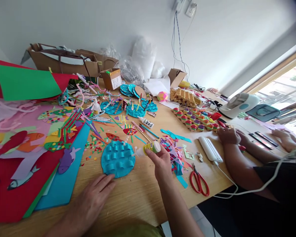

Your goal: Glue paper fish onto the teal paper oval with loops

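Note:
My right hand (163, 164) is closed around a white glue bottle (151, 148) with a yellow-green label. The bottle is tipped on its side, its nozzle pointing left at the right edge of a round blue disc (118, 160). Rows of curled blue paper strips stand up on that disc, which lies on the table. My left hand (95, 193) rests flat with fingers extended, fingertips at the disc's lower edge. A pipe cleaner, pink and white, sticks up near the disc's upper right. Whether glue is flowing from the nozzle cannot be made out.
Red-handled scissors (199, 181) lie to the right, below paper scraps (174, 154). Paper fish (66, 160) and coloured sheets (10, 194) cover the left. Behind are finished-looking blue discs (135, 110) and a glue tube (147, 123). A co-worker's hands (228, 136) are beside painted egg cartons (196, 120).

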Action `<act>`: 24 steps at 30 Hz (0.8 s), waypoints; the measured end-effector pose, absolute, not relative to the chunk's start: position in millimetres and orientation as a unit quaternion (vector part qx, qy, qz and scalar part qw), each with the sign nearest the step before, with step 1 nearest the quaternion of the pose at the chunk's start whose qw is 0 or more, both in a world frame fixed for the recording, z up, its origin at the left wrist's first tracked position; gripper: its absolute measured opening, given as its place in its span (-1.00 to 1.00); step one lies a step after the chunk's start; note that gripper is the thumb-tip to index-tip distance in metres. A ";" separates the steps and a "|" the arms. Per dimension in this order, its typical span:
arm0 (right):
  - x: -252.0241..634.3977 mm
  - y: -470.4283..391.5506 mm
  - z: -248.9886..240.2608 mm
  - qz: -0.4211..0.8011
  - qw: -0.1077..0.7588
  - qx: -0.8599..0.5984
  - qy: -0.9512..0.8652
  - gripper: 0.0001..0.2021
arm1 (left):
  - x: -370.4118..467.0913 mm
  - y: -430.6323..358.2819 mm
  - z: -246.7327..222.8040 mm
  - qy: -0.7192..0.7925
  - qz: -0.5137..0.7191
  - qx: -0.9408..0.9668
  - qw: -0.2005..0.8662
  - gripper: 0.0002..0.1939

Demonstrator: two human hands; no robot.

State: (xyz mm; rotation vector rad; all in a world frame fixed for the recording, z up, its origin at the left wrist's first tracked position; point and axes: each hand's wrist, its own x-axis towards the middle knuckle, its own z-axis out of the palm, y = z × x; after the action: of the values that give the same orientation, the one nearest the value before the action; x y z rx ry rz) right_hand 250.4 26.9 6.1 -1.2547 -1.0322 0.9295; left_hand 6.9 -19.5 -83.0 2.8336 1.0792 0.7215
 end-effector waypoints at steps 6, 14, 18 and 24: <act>248.2 26.6 7.3 0.278 0.483 -0.599 -0.574 -0.80 | 14.1 -20.2 -71.5 0.321 0.265 0.908 0.055 -0.67; 244.1 30.0 12.1 0.219 0.447 -0.594 -0.632 -0.80 | 42.6 -15.6 -52.8 0.314 0.213 0.920 0.099 -0.58; 242.8 29.9 14.4 0.209 0.434 -0.590 -0.647 -0.80 | 54.7 -14.3 -55.8 0.312 0.212 0.923 0.076 -0.56; 241.8 30.5 14.2 0.189 0.422 -0.586 -0.666 -0.82 | 59.5 -11.9 -62.1 0.308 0.214 0.926 0.051 -0.58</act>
State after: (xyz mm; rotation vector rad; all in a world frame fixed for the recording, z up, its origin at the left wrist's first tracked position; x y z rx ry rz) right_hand 241.8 30.5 14.2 -1.4677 -1.6667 0.4733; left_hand 59.5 -11.9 -62.1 2.8180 0.9369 0.6526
